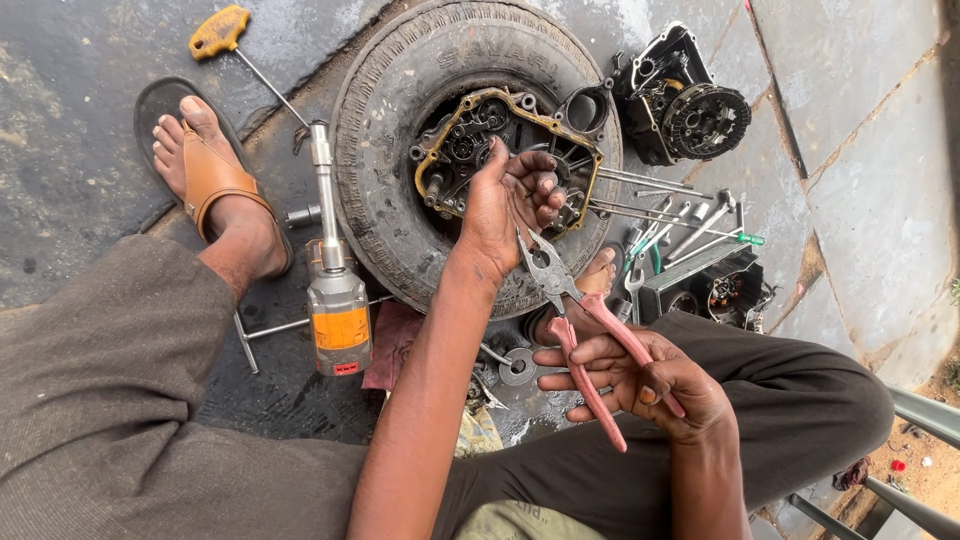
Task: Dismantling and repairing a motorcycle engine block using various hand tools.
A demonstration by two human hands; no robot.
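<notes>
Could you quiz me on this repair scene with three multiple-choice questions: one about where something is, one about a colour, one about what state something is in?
1. Where does the engine case lie?
A. inside the tyre
B. on the person's lap
C. beside the sandal

2. What colour are the handles of the pliers?
A. blue
B. pinkish red
C. green

3. How is the right hand occupied?
A. resting empty
B. gripping the pliers' handles
C. holding the T-handle tool

Answers:
1. A, the case sits in the tyre's centre.
2. B, both handles show pinkish red.
3. B, its fingers wrap the handles, while the left hand is closed around something at the pliers' nose.
</notes>
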